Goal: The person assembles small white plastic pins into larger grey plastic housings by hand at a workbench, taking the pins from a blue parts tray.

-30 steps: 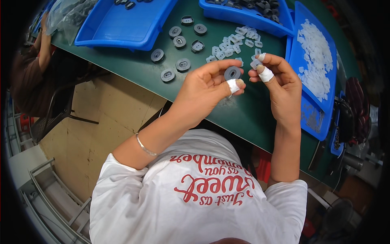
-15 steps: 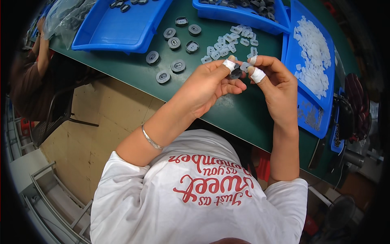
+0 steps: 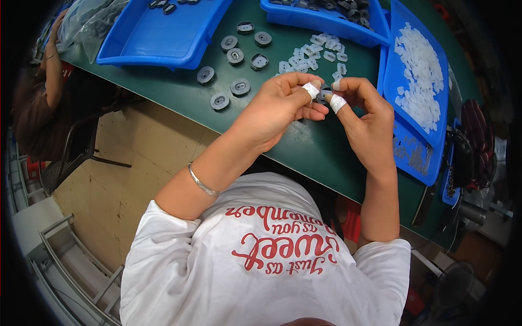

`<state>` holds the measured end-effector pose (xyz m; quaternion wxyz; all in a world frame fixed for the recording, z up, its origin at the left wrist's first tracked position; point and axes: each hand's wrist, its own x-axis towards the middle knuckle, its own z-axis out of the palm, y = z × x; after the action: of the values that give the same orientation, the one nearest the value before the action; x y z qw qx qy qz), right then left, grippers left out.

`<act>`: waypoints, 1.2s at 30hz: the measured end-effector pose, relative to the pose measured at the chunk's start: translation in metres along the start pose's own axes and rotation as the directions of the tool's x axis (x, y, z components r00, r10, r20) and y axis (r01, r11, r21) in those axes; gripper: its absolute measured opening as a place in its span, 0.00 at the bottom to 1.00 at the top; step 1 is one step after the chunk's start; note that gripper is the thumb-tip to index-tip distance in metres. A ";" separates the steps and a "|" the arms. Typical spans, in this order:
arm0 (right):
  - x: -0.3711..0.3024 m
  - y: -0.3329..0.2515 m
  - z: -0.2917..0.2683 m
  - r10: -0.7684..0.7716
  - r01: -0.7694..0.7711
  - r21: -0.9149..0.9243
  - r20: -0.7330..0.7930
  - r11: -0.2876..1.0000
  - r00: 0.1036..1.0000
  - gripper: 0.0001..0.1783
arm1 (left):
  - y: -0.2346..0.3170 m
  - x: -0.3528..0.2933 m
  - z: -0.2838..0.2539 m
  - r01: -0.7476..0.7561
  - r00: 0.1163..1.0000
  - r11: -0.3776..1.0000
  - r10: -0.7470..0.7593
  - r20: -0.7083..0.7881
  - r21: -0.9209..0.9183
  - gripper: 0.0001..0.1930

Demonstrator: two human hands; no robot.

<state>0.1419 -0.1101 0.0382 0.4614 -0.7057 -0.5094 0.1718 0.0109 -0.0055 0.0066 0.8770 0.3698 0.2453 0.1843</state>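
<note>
Between my two hands is a small dark grey oval part [image 3: 323,94], mostly covered by fingers. My left hand [image 3: 288,100] is closed on it, thumb on top and fingers curled beneath. My right hand [image 3: 365,111] meets it from the other side, with the thumb pressed against it and the index finger bent close by. White tape wraps both thumbs and a right fingertip. Whether a translucent plate sits in the part is hidden. Just beyond lie several loose translucent white plastic plates [image 3: 311,50]. Grey oval parts [image 3: 240,87] are spread on the green table to the left.
A blue tray [image 3: 157,41] with a few dark parts stands far left, beside clear plastic bags [image 3: 87,24]. Another blue bin [image 3: 321,22] holds many dark parts. At right, a blue tray [image 3: 392,70] carries a white plate heap [image 3: 418,76]. A person [image 3: 41,103] sits at far left.
The translucent plate in my right fingers has gone to the grey part and is now mostly out of sight. My right thumb has moved left onto the part.
</note>
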 end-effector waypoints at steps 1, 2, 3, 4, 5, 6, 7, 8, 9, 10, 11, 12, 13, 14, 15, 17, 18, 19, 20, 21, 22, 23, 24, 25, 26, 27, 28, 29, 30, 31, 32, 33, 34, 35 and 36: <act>-0.001 0.001 -0.001 0.062 -0.063 0.023 0.035 0.998 0.997 0.10 | 0.000 0.000 0.000 -0.020 1.000 0.999 0.021 -0.019 0.049 0.13; 0.000 0.002 -0.001 0.063 -0.063 0.023 0.036 0.998 0.997 0.10 | 0.000 0.000 0.000 -0.020 1.000 0.999 0.021 -0.020 0.049 0.13; 0.000 0.003 -0.001 0.100 -0.103 0.082 0.049 0.991 0.994 0.10 | 0.001 -0.001 0.001 -0.024 0.999 0.997 0.025 -0.020 0.076 0.13; 0.000 0.005 -0.002 0.135 -0.143 0.141 0.065 0.980 0.989 0.11 | 0.001 -0.001 0.002 -0.028 0.999 0.994 0.030 -0.019 0.104 0.13; 0.001 0.004 -0.002 0.136 -0.144 0.140 0.065 0.980 0.989 0.11 | 0.001 -0.001 0.002 -0.027 0.999 0.994 0.030 -0.018 0.103 0.13; 0.002 0.003 -0.003 0.225 -0.239 0.177 0.093 0.955 0.970 0.11 | 0.000 0.000 0.002 -0.024 1.000 0.994 0.025 -0.010 0.105 0.13; 0.003 0.002 -0.003 0.311 -0.331 0.211 0.124 0.919 0.942 0.11 | 0.000 0.000 0.002 -0.021 1.000 0.994 0.021 -0.002 0.108 0.13; 0.003 0.005 -0.002 0.311 -0.331 0.212 0.124 0.919 0.942 0.11 | -0.001 0.000 0.002 -0.021 1.000 0.994 0.021 -0.003 0.109 0.13; 0.002 0.009 0.001 0.289 -0.293 0.164 0.049 0.942 0.956 0.10 | -0.001 -0.001 0.002 -0.037 0.999 0.989 0.036 0.009 0.141 0.13; 0.002 0.011 0.002 0.261 -0.257 0.112 -0.025 0.960 0.965 0.09 | -0.001 -0.001 0.002 -0.053 0.999 0.983 0.050 0.021 0.174 0.13; 0.002 0.010 0.002 0.262 -0.257 0.112 -0.026 0.960 0.965 0.09 | -0.001 -0.001 0.002 -0.052 0.999 0.983 0.049 0.023 0.174 0.13; 0.002 0.010 0.001 0.264 -0.262 0.113 -0.001 0.958 0.965 0.08 | -0.001 -0.002 0.001 -0.054 0.998 0.980 0.049 0.030 0.192 0.14; 0.002 0.009 0.001 0.265 -0.266 0.115 0.024 0.957 0.964 0.07 | -0.001 -0.002 0.000 -0.055 0.998 0.976 0.049 0.037 0.209 0.15; 0.002 0.010 0.000 0.265 -0.266 0.115 0.024 0.957 0.964 0.07 | 0.000 -0.002 0.000 -0.055 0.998 0.976 0.049 0.037 0.210 0.15; 0.003 0.013 -0.001 0.284 -0.290 0.162 0.062 0.943 0.957 0.07 | 0.001 -0.002 -0.001 -0.043 0.998 0.974 0.035 0.043 0.223 0.15; 0.003 0.012 -0.003 0.301 -0.315 0.207 0.100 0.926 0.948 0.07 | 0.001 -0.003 0.000 -0.032 0.999 0.971 0.021 0.049 0.236 0.15; 0.004 0.009 -0.003 0.306 -0.324 0.226 0.110 0.919 0.946 0.07 | 0.002 -0.004 0.002 -0.044 0.999 0.971 0.035 0.040 0.235 0.15; 0.004 0.007 -0.003 0.312 -0.333 0.245 0.121 0.911 0.942 0.07 | 0.001 -0.005 0.003 -0.056 0.998 0.971 0.050 0.030 0.234 0.14; 0.004 0.009 -0.002 0.311 -0.332 0.245 0.121 0.911 0.943 0.07 | -0.001 -0.005 0.003 -0.056 0.998 0.971 0.051 0.029 0.234 0.14; 0.003 0.012 -0.001 0.314 -0.333 0.224 0.118 0.916 0.942 0.07 | -0.004 -0.004 0.003 -0.079 0.997 0.964 0.076 0.022 0.252 0.14; 0.003 0.013 0.000 0.316 -0.334 0.202 0.115 0.921 0.942 0.06 | -0.005 -0.004 0.003 -0.101 0.995 0.957 0.101 0.016 0.270 0.14; 0.002 0.012 0.000 0.315 -0.333 0.202 0.115 0.921 0.942 0.06 | -0.005 -0.004 0.003 -0.102 0.995 0.957 0.102 0.015 0.270 0.14; 0.002 0.012 0.000 0.303 -0.322 0.203 0.117 0.925 0.946 0.06 | -0.005 -0.004 0.003 -0.092 0.996 0.955 0.092 0.010 0.283 0.14; 0.002 0.011 0.000 0.291 -0.310 0.204 0.119 0.928 0.949 0.05 | -0.004 -0.003 0.003 -0.081 0.997 0.952 0.083 0.005 0.295 0.13; 0.002 0.009 0.000 0.290 -0.310 0.205 0.120 0.928 0.949 0.05 | -0.003 -0.004 0.003 -0.081 0.996 0.952 0.084 0.004 0.295 0.13; 0.003 0.007 -0.002 0.289 -0.318 0.245 0.149 0.916 0.946 0.05 | -0.002 -0.004 0.003 -0.067 0.998 0.959 0.070 -0.003 0.276 0.12; 0.003 0.006 -0.003 0.286 -0.328 0.283 0.178 0.901 0.942 0.06 | -0.002 -0.004 0.003 -0.052 0.998 0.965 0.056 -0.009 0.257 0.12; 0.004 0.005 -0.003 0.286 -0.327 0.284 0.177 0.901 0.942 0.06 | -0.002 -0.004 0.002 -0.052 0.998 0.965 0.056 -0.009 0.257 0.12; 0.004 0.004 -0.003 0.277 -0.322 0.327 0.177 0.889 0.944 0.06 | -0.003 -0.004 0.001 -0.059 0.998 0.967 0.064 -0.013 0.249 0.11; 0.004 0.003 -0.002 0.268 -0.316 0.369 0.175 0.874 0.947 0.06 | -0.004 -0.004 -0.001 -0.066 0.997 0.968 0.072 -0.017 0.240 0.11; 0.004 0.003 -0.003 0.269 -0.316 0.368 0.174 0.874 0.947 0.06 | -0.007 -0.004 0.000 -0.066 0.997 0.968 0.072 -0.016 0.240 0.11; 0.004 0.004 -0.003 0.268 -0.309 0.374 0.161 0.874 0.950 0.07 | -0.010 -0.005 0.001 -0.087 0.996 0.969 0.091 -0.010 0.233 0.11; 0.005 0.004 -0.003 0.266 -0.303 0.380 0.147 0.874 0.953 0.08 | -0.012 -0.005 0.002 -0.108 0.994 0.968 0.111 -0.004 0.226 0.12; 0.005 0.005 -0.003 0.266 -0.303 0.380 0.147 0.874 0.953 0.08 | -0.011 -0.006 0.003 -0.108 0.994 0.968 0.111 -0.004 0.226 0.12; 0.006 0.006 -0.004 0.270 -0.303 0.378 0.139 0.875 0.953 0.08 | -0.010 -0.007 0.004 -0.112 0.994 0.977 0.111 0.015 0.183 0.13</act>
<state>0.1506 -0.1072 0.0370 0.5424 -0.6581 -0.3725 0.3660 0.0092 -0.0175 0.0040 0.8279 0.4628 0.2381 0.2091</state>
